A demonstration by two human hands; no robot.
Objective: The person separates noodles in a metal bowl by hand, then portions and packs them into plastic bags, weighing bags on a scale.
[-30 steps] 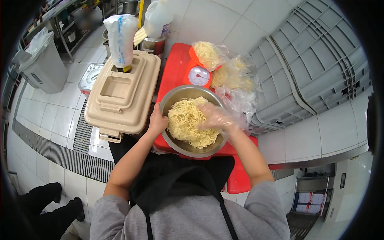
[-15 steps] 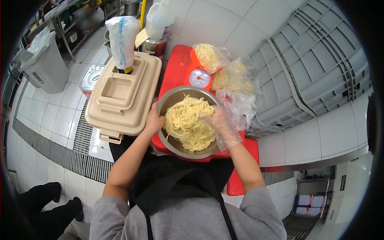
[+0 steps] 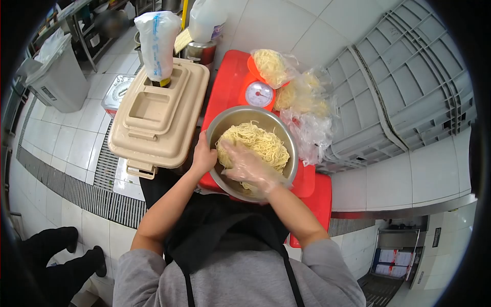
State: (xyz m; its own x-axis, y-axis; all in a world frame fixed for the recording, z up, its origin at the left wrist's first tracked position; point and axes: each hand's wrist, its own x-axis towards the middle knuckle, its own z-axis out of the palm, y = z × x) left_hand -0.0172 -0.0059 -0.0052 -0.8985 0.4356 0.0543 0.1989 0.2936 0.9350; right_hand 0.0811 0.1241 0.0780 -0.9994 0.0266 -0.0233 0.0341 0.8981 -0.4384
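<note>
A steel bowl (image 3: pixel 292 169) full of pale yellow noodles (image 3: pixel 266 146) stands on a red table (image 3: pixel 225 77). My left hand (image 3: pixel 204 155) grips the bowl's left rim, thumb toward the inside. Over the left part of the noodles lies my right hand (image 3: pixel 245 162), in a clear plastic glove, palm down with its fingers spread; it is slightly blurred. Behind the bowl is an orange scale (image 3: pixel 259 95) with a bag of noodles (image 3: pixel 272 66) on top. More bagged noodles (image 3: pixel 307 94) and crumpled clear plastic bags (image 3: pixel 309 134) lie to the right of the scale.
A beige lidded container (image 3: pixel 153 115) stands left of the table, with a plastic-wrapped item (image 3: pixel 157 46) on its lid. Grey crates (image 3: pixel 388 92) line the right side. A grey bin (image 3: pixel 61 84) is at far left. Another person's legs (image 3: pixel 56 256) show at lower left.
My right hand has moved from the bowl's right side leftward across the noodles, and its fingers have spread. The noodle heap has shifted to the right. My left hand remains on the rim.
</note>
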